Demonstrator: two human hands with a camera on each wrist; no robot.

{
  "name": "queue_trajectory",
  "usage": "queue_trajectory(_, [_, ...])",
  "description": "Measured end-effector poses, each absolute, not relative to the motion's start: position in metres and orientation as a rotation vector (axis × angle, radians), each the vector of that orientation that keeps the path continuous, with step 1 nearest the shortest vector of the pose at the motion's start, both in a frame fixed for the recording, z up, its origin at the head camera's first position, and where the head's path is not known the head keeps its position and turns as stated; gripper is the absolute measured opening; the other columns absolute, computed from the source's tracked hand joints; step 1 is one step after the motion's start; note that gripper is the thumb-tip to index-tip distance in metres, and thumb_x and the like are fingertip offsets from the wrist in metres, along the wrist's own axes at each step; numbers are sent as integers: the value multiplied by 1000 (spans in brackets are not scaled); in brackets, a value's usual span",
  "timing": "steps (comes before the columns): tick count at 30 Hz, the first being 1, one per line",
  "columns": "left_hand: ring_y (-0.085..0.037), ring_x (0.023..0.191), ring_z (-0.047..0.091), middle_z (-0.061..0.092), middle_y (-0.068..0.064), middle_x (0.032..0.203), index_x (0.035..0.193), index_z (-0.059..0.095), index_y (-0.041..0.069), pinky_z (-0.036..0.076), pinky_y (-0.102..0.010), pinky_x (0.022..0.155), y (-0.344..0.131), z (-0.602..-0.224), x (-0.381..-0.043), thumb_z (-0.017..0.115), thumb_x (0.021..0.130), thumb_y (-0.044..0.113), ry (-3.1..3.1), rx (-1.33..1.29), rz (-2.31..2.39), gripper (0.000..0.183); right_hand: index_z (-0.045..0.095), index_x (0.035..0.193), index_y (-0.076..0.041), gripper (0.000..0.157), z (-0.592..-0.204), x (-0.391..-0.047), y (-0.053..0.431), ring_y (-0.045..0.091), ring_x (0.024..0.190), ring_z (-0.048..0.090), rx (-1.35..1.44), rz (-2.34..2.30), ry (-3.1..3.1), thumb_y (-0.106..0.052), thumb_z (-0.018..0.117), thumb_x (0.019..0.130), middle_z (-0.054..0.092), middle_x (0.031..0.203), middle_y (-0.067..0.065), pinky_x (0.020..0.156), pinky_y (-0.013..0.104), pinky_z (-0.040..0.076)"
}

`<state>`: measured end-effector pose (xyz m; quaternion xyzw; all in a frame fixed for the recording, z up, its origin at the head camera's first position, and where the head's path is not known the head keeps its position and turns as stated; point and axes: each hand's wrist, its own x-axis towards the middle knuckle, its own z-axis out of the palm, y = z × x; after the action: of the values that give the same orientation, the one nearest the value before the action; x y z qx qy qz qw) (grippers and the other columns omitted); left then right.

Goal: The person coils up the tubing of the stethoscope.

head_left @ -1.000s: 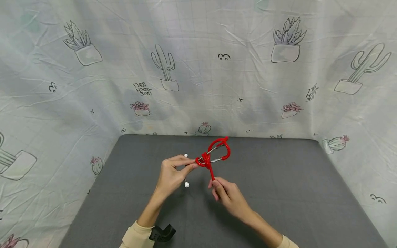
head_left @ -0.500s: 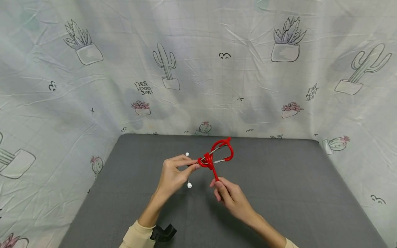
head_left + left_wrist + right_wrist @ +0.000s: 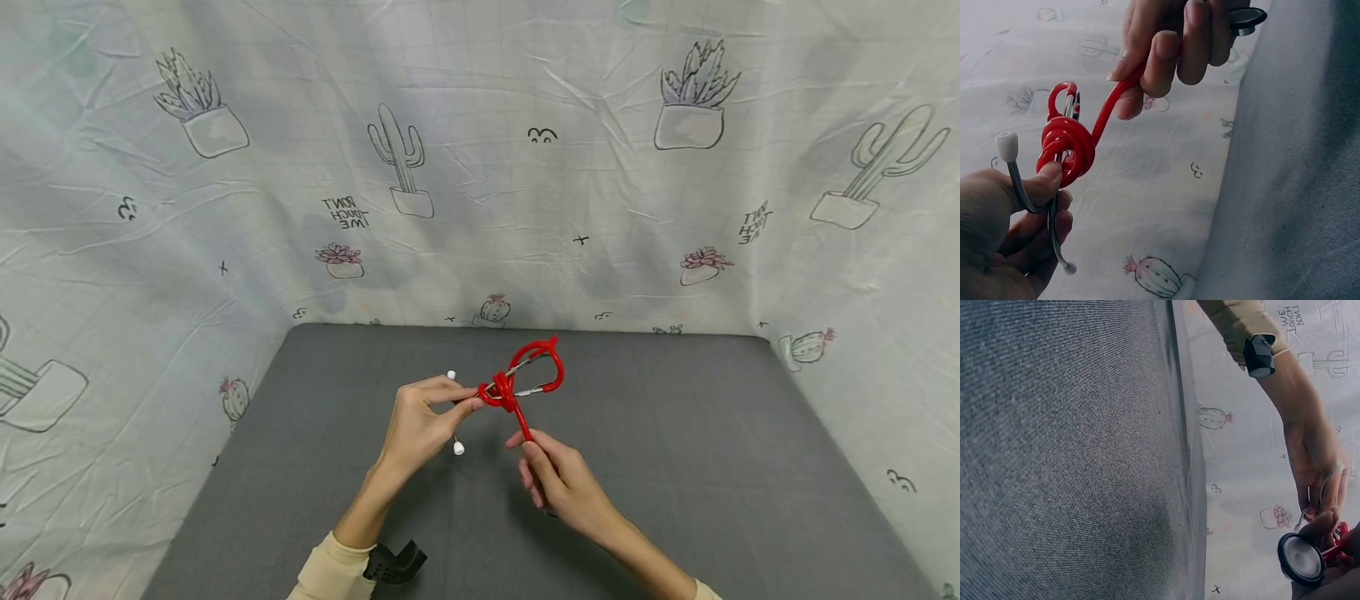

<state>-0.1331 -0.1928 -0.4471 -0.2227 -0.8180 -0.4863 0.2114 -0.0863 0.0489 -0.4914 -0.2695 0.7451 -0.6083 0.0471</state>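
Note:
A stethoscope [image 3: 501, 392] with red tubing is held up over the table, its tubing wound in a knot around the metal ear tubes. The left hand [image 3: 420, 425] pinches the ear tubes beside the knot, between thumb and fingers. White ear tips [image 3: 1007, 147] stick out on either side of that hand. Beyond the knot, the tubing forms a loop [image 3: 558, 367]. My right hand [image 3: 566, 479] grips the tail of the tubing below the knot. The round chest piece [image 3: 1301, 557] shows at the right hand in the right wrist view, its rim dark and its face pale.
Both hands are above a grey cloth-covered table [image 3: 675, 433]. A pale curtain [image 3: 480, 167] printed with cacti hangs behind it and along both sides. A black wrist strap [image 3: 393, 562] sits at the left cuff.
Both hands and the stethoscope have shifted slightly right over the past second. In the last half second they stay nearly in place, and a dark edge now shows under the right hand.

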Motion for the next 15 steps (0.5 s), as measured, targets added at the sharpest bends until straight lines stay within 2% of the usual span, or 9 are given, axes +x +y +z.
queue_trajectory(5, [-12,76,72,83,-1,86,100,89,7,56,-25,69,-196,-448,-136,94,83,8,-2281,-598,-1314,17,63,129,-6,24,-489,-84,51,6,53,60,-775,-1848,2225,-15,44,118,60,78,24,44,32,54])
queue_trajectory(8, [-12,77,72,83,0,86,100,89,7,59,-29,74,-199,-446,-137,94,83,8,-2301,-580,-1307,17,61,138,-5,26,-489,-82,53,7,56,63,-795,-1834,2228,-14,49,117,62,83,27,48,37,57])
queue_trajectory(11, [-13,78,73,83,-1,86,99,89,7,64,-41,93,-202,-442,-138,94,83,6,-2306,-555,-1318,17,60,145,-2,32,-490,-79,56,7,57,63,-846,-1825,2253,-10,53,115,63,85,26,52,38,60])
queue_trajectory(15, [-15,78,74,82,-1,85,98,89,7,57,-53,112,-207,-438,-138,94,82,5,-2315,-528,-1330,17,60,147,3,36,-490,-76,59,8,58,63,-911,-1828,2310,-4,57,112,66,85,20,52,33,59])
